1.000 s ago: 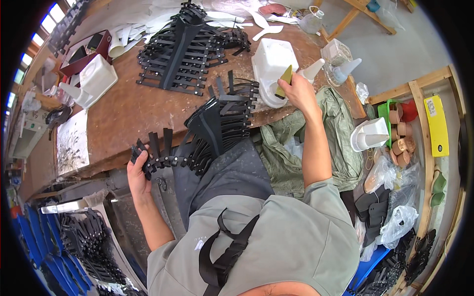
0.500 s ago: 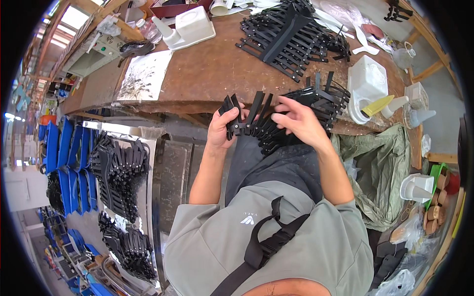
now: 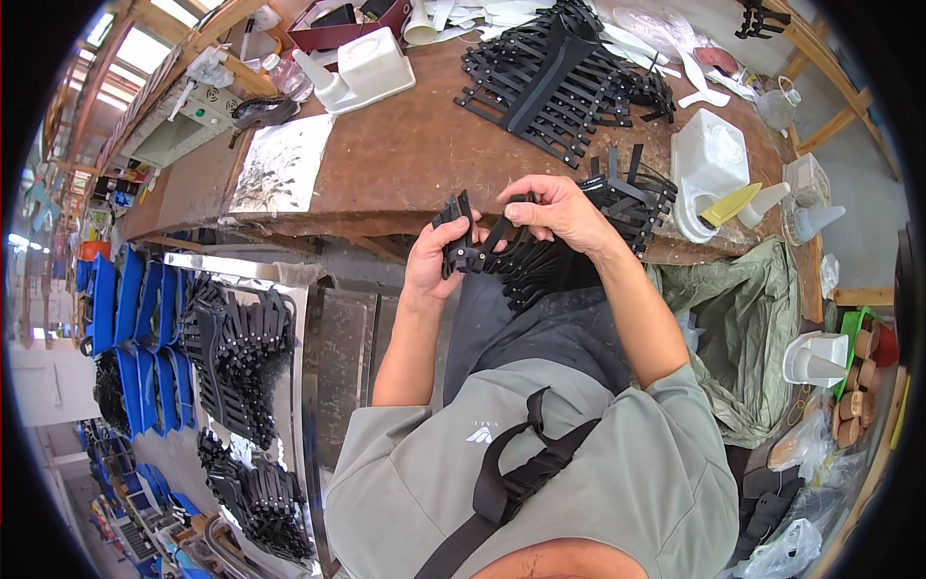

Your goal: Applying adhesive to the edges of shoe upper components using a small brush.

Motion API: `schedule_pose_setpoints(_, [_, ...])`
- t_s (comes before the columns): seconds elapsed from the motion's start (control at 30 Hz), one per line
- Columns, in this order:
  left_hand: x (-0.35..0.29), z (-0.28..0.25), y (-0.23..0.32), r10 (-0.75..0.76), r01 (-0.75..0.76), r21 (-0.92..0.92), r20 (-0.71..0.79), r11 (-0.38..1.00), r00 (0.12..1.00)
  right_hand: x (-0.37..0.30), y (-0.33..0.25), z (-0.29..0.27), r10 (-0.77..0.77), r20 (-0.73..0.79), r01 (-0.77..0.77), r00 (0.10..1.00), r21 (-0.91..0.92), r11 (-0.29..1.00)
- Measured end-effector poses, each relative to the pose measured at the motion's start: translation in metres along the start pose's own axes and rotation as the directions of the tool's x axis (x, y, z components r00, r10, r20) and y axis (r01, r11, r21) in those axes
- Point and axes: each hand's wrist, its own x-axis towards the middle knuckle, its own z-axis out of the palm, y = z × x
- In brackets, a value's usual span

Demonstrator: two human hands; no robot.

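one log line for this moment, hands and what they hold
left hand: grips black strap bundle | right hand: pinches one strap | above workbench edge

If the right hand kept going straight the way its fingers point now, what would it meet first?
The right hand points toward the person's left, pinching a black strap of the bundle of black straps. Just past that strap comes the left hand, gripping the bundle's other end. Depth is unclear, but they look nearly level.
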Motion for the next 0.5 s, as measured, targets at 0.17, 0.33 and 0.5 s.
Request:
schedule_pose_setpoints(0.17, [0.004,-0.019,0.000,-0.041,0.042,0.043,-0.021,0.998,0.999,0.001,-0.005,0.014,-0.059,-0.175,0.002,0.983,-0.307,0.952])
schedule_pose_setpoints(0.33, [-0.016,0.021,0.014,0.505,-0.396,0.708,0.064,0.585,0.861,0.000,0.001,0.024,-0.030,-0.250,-0.081,0.968,-0.421,0.903])
schedule_pose_setpoints(0.5, [0.001,0.041,0.023,0.106,-0.254,0.733,0.243,0.631,0.964,-0.007,-0.014,0.035,-0.160,-0.151,0.074,0.975,-0.462,0.884])
